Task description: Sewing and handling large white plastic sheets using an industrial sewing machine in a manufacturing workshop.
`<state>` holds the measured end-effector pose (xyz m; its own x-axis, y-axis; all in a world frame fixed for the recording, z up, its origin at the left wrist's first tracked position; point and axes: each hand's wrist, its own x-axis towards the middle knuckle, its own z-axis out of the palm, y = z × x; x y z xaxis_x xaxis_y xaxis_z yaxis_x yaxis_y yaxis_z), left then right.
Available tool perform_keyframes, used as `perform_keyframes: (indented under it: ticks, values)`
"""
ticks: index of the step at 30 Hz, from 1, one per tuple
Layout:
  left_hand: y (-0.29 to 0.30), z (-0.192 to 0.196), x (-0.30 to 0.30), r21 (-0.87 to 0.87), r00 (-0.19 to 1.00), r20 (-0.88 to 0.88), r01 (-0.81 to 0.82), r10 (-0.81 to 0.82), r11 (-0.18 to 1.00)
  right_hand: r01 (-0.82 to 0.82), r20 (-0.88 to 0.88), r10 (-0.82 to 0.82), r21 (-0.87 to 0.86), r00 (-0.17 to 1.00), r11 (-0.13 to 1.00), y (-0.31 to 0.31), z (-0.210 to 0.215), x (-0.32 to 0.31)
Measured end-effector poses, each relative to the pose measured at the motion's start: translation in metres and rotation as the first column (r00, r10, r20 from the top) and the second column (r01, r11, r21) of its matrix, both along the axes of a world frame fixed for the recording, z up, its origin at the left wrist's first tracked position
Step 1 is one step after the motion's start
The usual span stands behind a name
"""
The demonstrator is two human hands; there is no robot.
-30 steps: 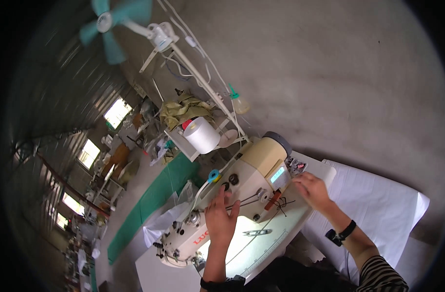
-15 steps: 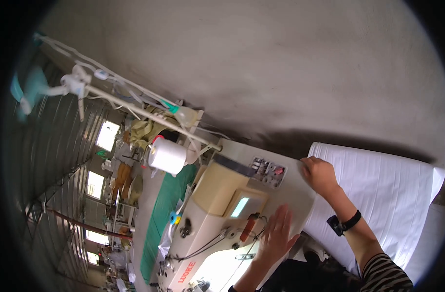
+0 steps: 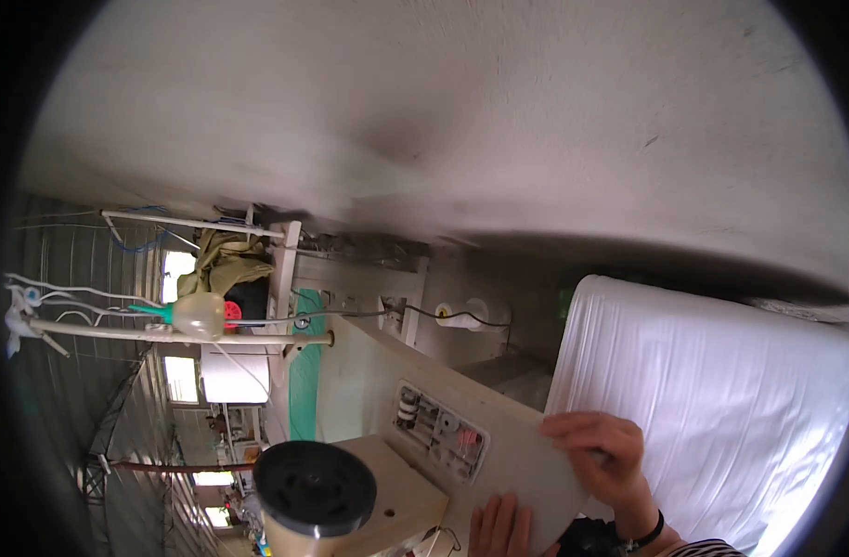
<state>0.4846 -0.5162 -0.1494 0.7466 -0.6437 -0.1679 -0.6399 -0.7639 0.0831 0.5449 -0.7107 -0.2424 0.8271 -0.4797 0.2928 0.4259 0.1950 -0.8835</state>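
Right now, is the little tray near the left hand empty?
No, it has things in it: the tray beyond the left hand shows small round pieces and reddish bits inside.

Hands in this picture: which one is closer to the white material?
The right hand, at the tabletop edge, wearing a black wristband. The left hand, cut off by the picture's lower edge, is nearer the parts tray.

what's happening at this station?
A person is at a sewing machine, both hands bare. The left hand lies palm-down over the pale tabletop, near an inset tray of small parts. The right hand is half curled at the tabletop's edge, beside a large white bundle; whether it grips anything isn't clear.
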Motion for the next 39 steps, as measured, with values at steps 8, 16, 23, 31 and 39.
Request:
perform_keyframes:
  ticks: [8,16,23,31,39]
  values:
    - [0.012,-0.009,-0.006,-0.023,0.999,0.050,-0.007,0.008,1.000,-0.017,0.055,0.019,-0.035,0.998,0.999,-0.011,0.002,0.010]
    - [0.010,-0.012,-0.005,-0.040,0.995,0.097,-0.027,0.031,0.999,-0.092,0.135,0.084,0.053,0.987,0.994,-0.011,0.001,0.013]
    - [0.003,-0.012,0.001,-0.104,0.998,-0.055,-0.026,0.021,0.994,0.028,-0.073,-0.025,0.036,0.997,0.999,0.007,-0.010,-0.005]
    - [0.000,-0.031,-0.013,-0.366,0.996,0.068,-0.033,0.062,0.930,-0.030,-0.053,0.023,-0.138,0.998,0.990,-0.025,-0.060,0.000]
    - [0.074,-0.051,-0.231,-0.504,0.934,-0.349,-0.119,-0.076,0.855,0.174,0.080,-0.208,-0.857,0.975,0.485,-0.035,-0.010,-0.034]
